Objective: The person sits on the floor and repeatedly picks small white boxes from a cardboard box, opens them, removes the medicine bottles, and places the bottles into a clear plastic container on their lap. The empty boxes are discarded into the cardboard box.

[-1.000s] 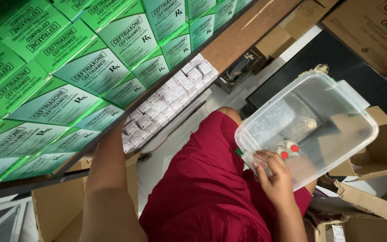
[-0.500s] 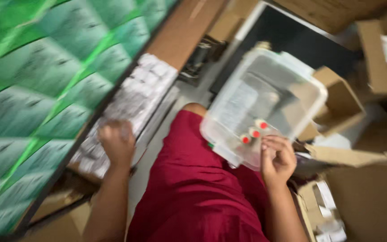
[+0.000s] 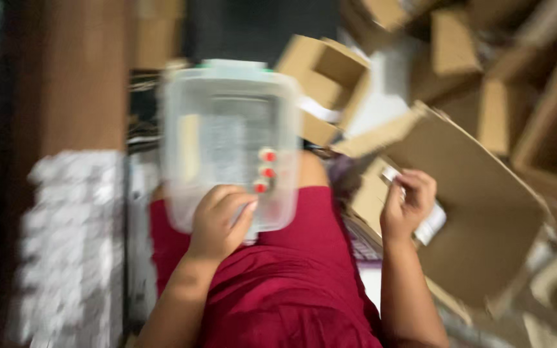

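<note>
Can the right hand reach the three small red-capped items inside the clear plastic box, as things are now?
Probably not at once. The right hand is off to the side, closed on a small white item. The red-capped items lie in the clear plastic box, which the left hand holds; whether it has a lid is unclear.

Container [image 3: 227, 135]: clear plastic, green-edged top rim. Caps [image 3: 266, 171] inside: red. Garment [image 3: 291, 283]: dark red. Cardboard boxes [image 3: 485, 212]: plain brown.
</note>
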